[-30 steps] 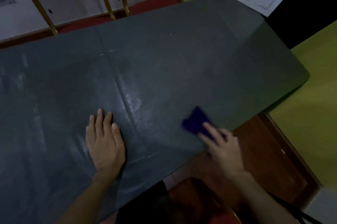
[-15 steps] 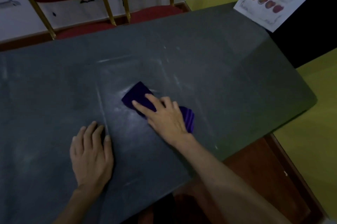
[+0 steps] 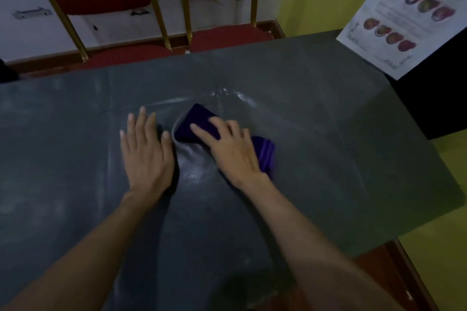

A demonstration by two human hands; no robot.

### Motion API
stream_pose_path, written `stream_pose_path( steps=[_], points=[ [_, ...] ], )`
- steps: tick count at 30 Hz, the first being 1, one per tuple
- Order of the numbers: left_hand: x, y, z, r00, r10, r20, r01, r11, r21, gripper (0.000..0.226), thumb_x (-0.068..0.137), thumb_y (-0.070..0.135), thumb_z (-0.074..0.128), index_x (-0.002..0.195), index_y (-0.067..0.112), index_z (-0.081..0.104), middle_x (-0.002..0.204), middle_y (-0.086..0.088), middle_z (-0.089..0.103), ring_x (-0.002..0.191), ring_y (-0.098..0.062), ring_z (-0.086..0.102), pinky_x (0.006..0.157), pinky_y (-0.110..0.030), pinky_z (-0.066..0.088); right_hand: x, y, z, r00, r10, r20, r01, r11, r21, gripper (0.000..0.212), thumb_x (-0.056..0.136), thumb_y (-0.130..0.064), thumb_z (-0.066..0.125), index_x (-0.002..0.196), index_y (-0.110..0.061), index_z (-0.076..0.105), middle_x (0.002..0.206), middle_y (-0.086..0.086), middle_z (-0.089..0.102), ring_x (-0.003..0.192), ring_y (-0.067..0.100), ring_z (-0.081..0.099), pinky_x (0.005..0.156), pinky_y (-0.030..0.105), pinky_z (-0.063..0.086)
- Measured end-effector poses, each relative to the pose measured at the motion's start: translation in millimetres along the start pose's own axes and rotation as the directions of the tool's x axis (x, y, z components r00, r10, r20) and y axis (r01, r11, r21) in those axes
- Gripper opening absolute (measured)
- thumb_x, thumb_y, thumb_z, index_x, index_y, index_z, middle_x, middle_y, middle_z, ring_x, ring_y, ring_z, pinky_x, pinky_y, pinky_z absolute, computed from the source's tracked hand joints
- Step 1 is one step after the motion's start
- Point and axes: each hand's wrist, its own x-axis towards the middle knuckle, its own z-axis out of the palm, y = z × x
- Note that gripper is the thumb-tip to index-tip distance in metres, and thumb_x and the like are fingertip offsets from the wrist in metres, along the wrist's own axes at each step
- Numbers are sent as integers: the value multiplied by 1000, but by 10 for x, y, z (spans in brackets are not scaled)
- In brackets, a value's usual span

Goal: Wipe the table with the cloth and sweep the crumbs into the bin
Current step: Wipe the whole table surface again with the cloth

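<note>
A folded purple cloth (image 3: 188, 124) lies on the dark grey table cover (image 3: 328, 159), near the middle of the table. My right hand (image 3: 231, 147) presses flat on top of the cloth, fingers spread over it, with part of the cloth sticking out past the wrist. My left hand (image 3: 146, 152) lies flat on the cover just left of the cloth, fingers apart, holding nothing. The cover is wrinkled and shiny around the cloth. No bin and no clear crumbs are in view.
Two red chairs with gold legs (image 3: 161, 7) stand behind the far table edge. A white poster with fruit pictures (image 3: 409, 14) hangs at the upper right above a black surface (image 3: 434, 98). A yellow-green wall (image 3: 442, 247) runs along the right, past the table's right edge.
My right hand has carried the cloth from the near right edge of the table up toward the middle. My left hand now lies close beside it, and the view has shifted forward.
</note>
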Motion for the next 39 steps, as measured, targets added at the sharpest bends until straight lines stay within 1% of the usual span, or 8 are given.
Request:
stream_pose_path(
  steps=[6, 12, 18, 21, 24, 29, 34, 39],
  points=[
    [83, -283, 97, 994, 66, 84, -76, 990, 119, 55, 102, 40, 24, 148, 16, 39, 160, -6, 29, 149, -28, 21, 120, -49, 19, 110, 1051, -83, 972, 232, -40, -236, 955, -180, 55, 90, -17, 56, 138, -43, 47, 139, 8, 50, 101, 38, 50, 76, 42, 45],
    [179, -130, 68, 999, 7, 33, -12, 988, 156, 44, 96, 37, 34, 131, 17, 51, 145, -8, 47, 135, -31, 38, 105, -49, 30, -111, 1598, -328, 409, 892, -192, -897, 432, 96, 47, 97, -12, 45, 142, -24, 41, 136, 22, 41, 114, 42, 41, 88, 51, 42],
    [815, -45, 118, 994, -5, -109, 4, 1000, -6, 45, 103, 32, 26, 134, 3, 44, 142, -18, 46, 138, -36, 35, 117, -46, 23, 749, 454, 60, 975, 201, -99, -194, 978, 80, 44, 98, -34, 50, 141, -40, 40, 140, 2, 41, 120, 27, 44, 96, 47, 43],
    [1121, -78, 168, 999, 33, 7, -33, 999, -25, 54, 106, 35, 20, 150, 5, 27, 162, -11, 19, 152, -26, 7, 123, -40, 4, 939, 472, 189, 997, -76, -12, 75, 997, -29, 57, 93, -21, 59, 143, -42, 38, 147, 1, 41, 115, 30, 43, 84, 42, 42],
    [1222, -233, 218, 992, 59, 116, -68, 995, 75, 59, 104, 42, 13, 154, 12, 24, 165, -3, 11, 152, -22, 2, 123, -41, 0, 967, 970, 159, 991, 113, -73, -121, 987, -107, 57, 89, -13, 60, 136, -41, 46, 143, 2, 45, 108, 35, 47, 78, 40, 42],
    [1189, -238, 232, 994, 53, 92, -60, 996, 66, 63, 101, 44, 10, 154, 14, 25, 165, -1, 12, 152, -19, 3, 124, -39, 0, 1189, 1299, -20, 353, 921, -165, -910, 379, 166, 47, 92, -8, 54, 134, -26, 45, 142, 15, 37, 120, 40, 39, 93, 49, 38],
    [1192, -243, 210, 995, 28, 94, -33, 998, 47, 67, 100, 46, 8, 154, 9, 21, 165, -1, 12, 152, -16, 4, 124, -37, 1, 1705, 444, 259, 977, 188, -101, -182, 981, 63, 66, 84, 0, 58, 141, -30, 44, 137, 12, 46, 109, 36, 47, 84, 47, 46],
    [1232, -253, 213, 994, 52, 95, -60, 995, 83, 69, 99, 48, 15, 152, 5, 27, 163, -6, 18, 152, -21, 9, 124, -40, 6, 1888, 973, 262, 999, 33, -20, -35, 995, -96, 65, 84, -4, 60, 139, -39, 48, 140, 4, 50, 100, 34, 49, 70, 38, 46]
  ],
)
